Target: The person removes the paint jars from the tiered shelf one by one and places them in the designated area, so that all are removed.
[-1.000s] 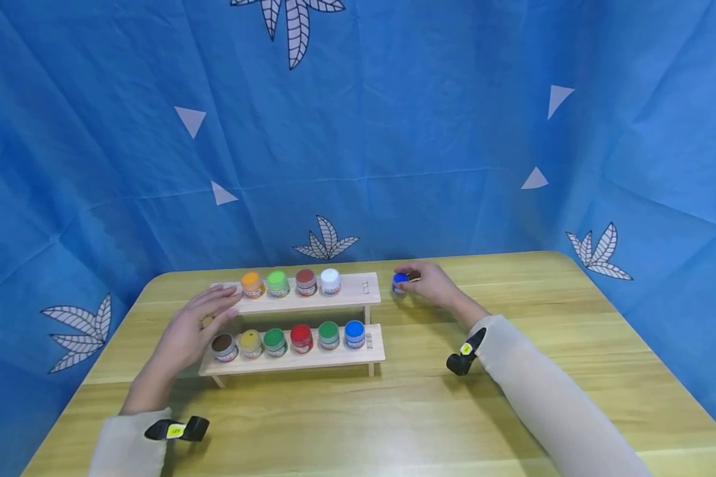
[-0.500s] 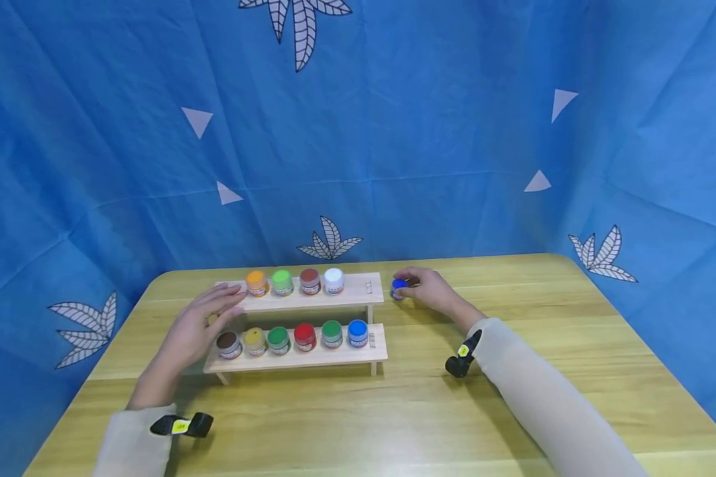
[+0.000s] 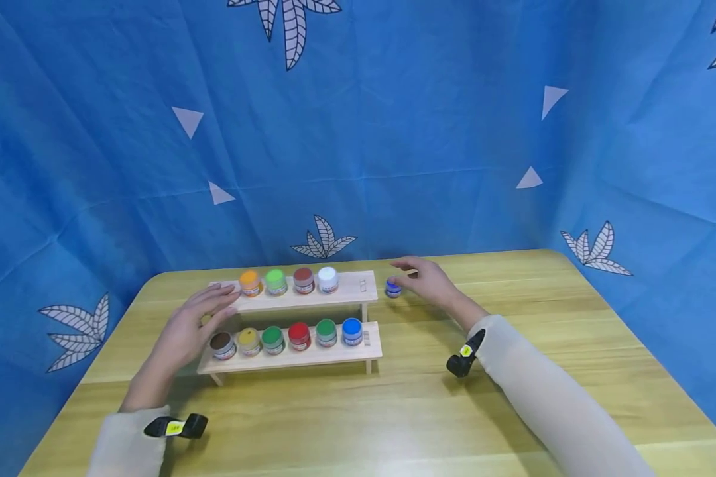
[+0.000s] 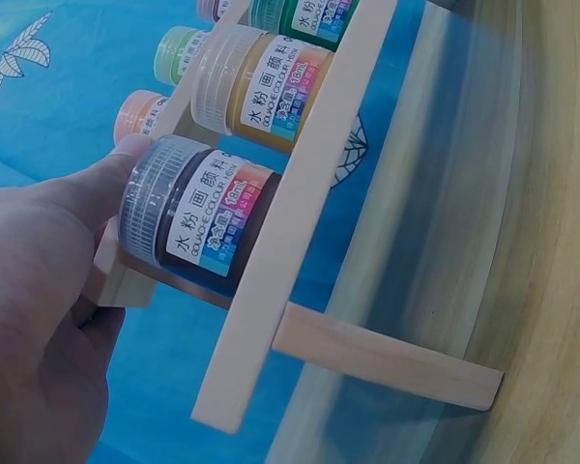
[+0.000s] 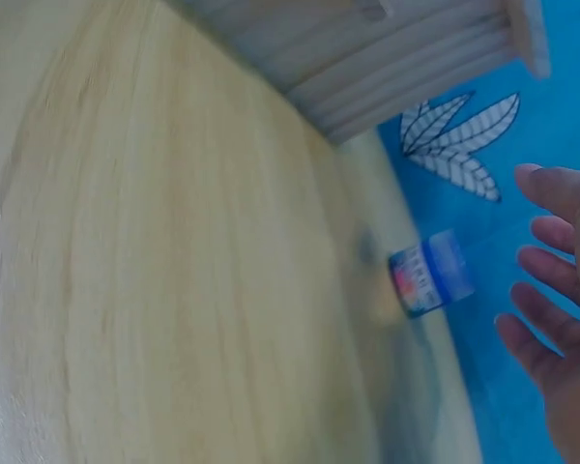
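Beside the rightmost blue jar (image 3: 393, 289), the right grip (image 3: 427, 281) is loosely parted; whether the rack (image 3: 353, 289) is gripped by the left grip (image 3: 189, 326) cannot be told.

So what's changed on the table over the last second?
The right hand has let go of the dark blue jar: its fingers were around it, and now they're clear of it. The jar stands on the table just right of the rack, perhaps nudged slightly toward it.

The left hand stays at the rack's left end, and the rack's jars keep their places.
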The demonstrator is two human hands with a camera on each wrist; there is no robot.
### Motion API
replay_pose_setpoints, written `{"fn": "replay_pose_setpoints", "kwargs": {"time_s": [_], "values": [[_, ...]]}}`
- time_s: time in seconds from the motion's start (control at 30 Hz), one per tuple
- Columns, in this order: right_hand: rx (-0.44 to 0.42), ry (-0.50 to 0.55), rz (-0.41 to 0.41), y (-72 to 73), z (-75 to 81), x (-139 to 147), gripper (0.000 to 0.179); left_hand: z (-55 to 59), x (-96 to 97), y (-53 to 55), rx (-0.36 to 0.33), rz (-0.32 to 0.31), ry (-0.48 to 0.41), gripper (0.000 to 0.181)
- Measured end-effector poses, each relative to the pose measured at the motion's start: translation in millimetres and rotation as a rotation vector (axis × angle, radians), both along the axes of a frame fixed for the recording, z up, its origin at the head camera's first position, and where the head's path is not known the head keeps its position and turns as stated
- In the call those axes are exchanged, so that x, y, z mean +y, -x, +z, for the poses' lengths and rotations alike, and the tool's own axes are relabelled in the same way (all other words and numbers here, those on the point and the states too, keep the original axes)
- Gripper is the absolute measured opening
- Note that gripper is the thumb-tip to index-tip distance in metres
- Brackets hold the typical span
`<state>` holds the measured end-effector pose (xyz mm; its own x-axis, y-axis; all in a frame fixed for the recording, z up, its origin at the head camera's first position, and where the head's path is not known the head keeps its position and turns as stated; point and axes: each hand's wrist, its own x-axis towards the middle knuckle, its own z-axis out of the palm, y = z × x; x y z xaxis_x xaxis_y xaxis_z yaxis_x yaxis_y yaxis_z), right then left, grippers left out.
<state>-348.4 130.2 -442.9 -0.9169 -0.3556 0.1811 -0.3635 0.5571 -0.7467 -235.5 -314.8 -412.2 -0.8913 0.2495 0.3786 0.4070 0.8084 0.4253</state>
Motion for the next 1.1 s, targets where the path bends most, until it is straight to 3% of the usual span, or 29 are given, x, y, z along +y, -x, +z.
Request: {"fn": "replay_pose_setpoints", "kwargs": {"time_s": [0.33, 0.63, 0.87, 1.1], "values": [[0.095, -0.010, 0.067, -13.8, 28.9, -11.4, 0.044, 1.0, 0.5, -2.4, 0.002, 0.001, -0.003, 0.040], [0.124, -0.025, 0.143, -27.7, 57.8, -32.5, 0.046, 0.6, 0.4, -2.0, 0.019, -0.003, -0.001, 0.039], [0.163, -0.072, 0.194, -34.5, 69.7, -47.9, 0.050, 1.0, 0.1, -2.5, 0.025, -0.007, 0.002, 0.040], [0.143, -0.127, 0.218, -39.0, 78.2, -60.3, 0.053, 0.5, 1.0, -3.0, 0.030, -0.005, 0.000, 0.039]]}}
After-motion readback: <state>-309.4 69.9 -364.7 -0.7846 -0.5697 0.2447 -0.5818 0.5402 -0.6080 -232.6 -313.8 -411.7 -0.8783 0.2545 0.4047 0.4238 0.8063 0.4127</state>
